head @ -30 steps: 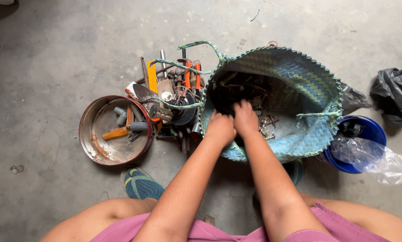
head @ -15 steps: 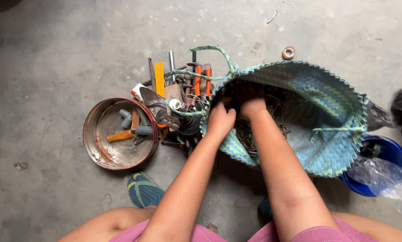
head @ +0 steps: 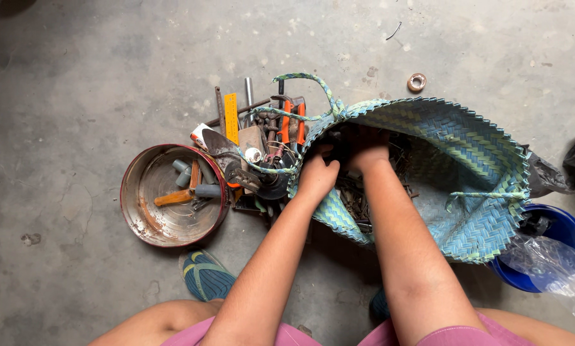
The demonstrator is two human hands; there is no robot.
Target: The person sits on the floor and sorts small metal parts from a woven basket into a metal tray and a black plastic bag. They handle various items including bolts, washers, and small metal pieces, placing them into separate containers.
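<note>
Hands deep in the woven basket (head: 467, 166) right now, both of them at its near-left corner. My left hand (head: 316, 176) rests over the rim, fingers curled around the plaited edge, thumb inside, so the mouth stays open and the bag does not flop shut. My right hand (head: 366, 148) goes further in, down among dark metal bits (head: 354, 198) lying on the bottom; its fingers are buried in shadow and I cannot tell whether they have closed on anything. The basket lies tipped on its side on the concrete floor (head: 76, 77), mouth toward me, which lets me reach in without lifting it. Just left of it sits a heap of tools (head: 262, 147) with orange-handled pliers (head: 292, 122), and beside that a rusty round tin (head: 172, 195).
</note>
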